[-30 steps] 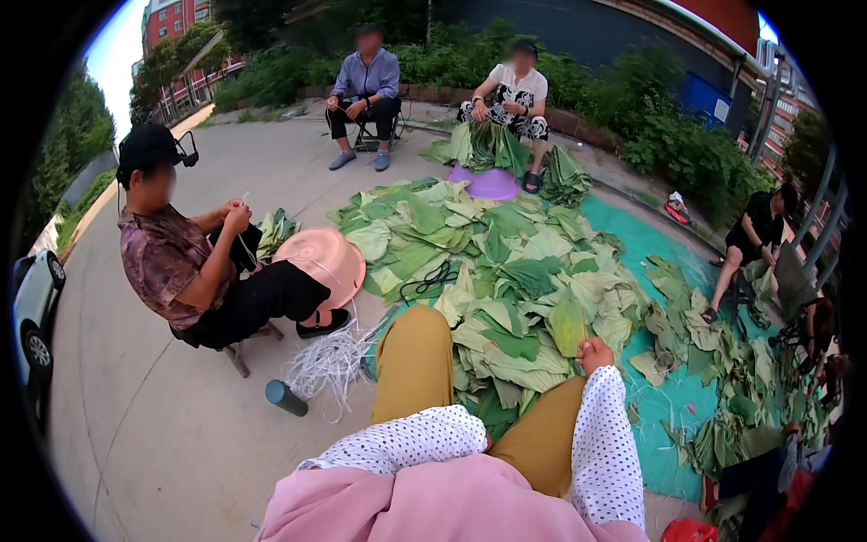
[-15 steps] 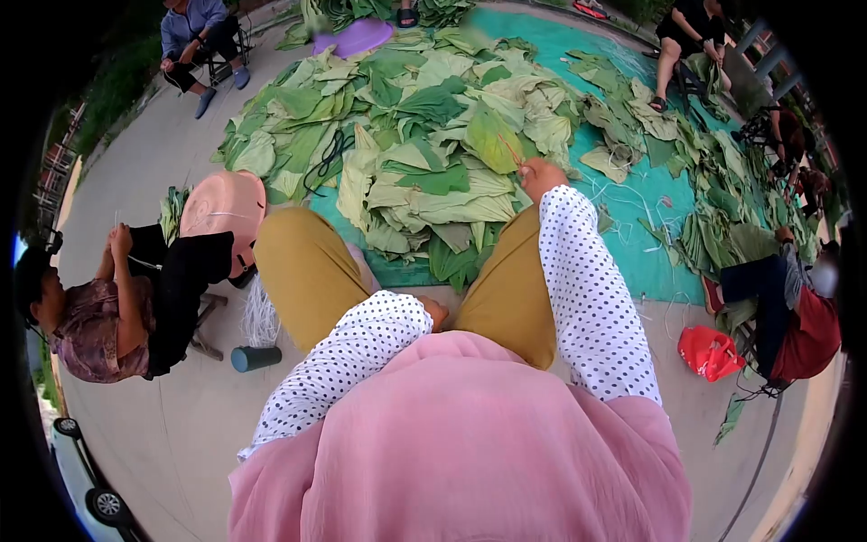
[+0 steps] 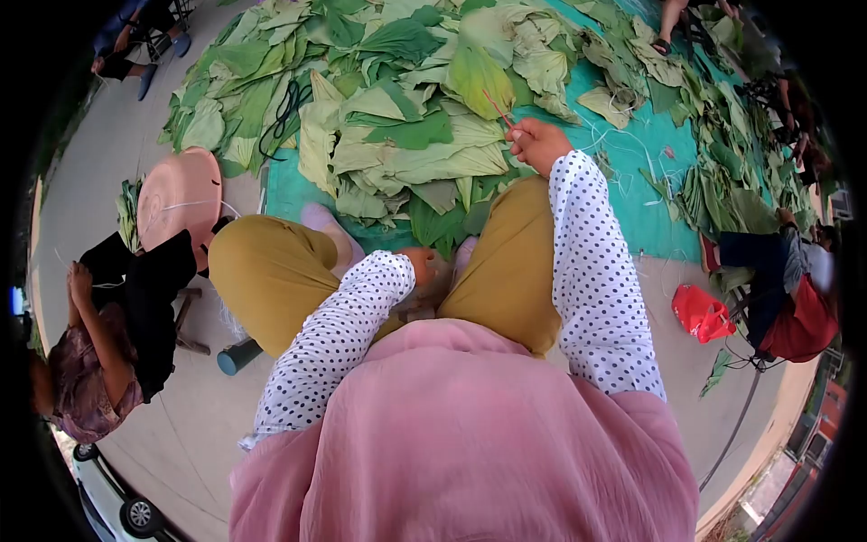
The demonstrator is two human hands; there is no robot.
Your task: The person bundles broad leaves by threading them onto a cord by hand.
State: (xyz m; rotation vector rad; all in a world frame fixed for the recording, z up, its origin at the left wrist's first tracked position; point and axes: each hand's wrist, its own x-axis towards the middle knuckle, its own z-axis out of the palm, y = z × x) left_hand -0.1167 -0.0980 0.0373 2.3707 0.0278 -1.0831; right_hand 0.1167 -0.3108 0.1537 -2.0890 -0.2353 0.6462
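Note:
Between my knees, my left hand (image 3: 419, 266) hangs low over the ground in front of my lap; its fingers are mostly hidden. My right hand (image 3: 538, 144) is closed in a pinch above my right knee, holding a thin red stick (image 3: 495, 107) that points up and to the left. Just beyond its tip lies a yellow-green leaf (image 3: 479, 79). A large pile of green leaves (image 3: 397, 135) covers the green sheet (image 3: 648, 200) in front of me. A dark looped cord (image 3: 287, 119) rests on the pile's left part.
At the left are a pink basin (image 3: 185, 194), a dark cup (image 3: 237, 358) and a seated person (image 3: 99, 348). A red bag (image 3: 701, 313) lies on the ground at the right, near another person (image 3: 802, 316). More people sit at the top left and top right.
The view has tilted further down, bringing my lap and left hand more fully into sight. My right hand still holds the thin red stick near the yellow-green leaf.

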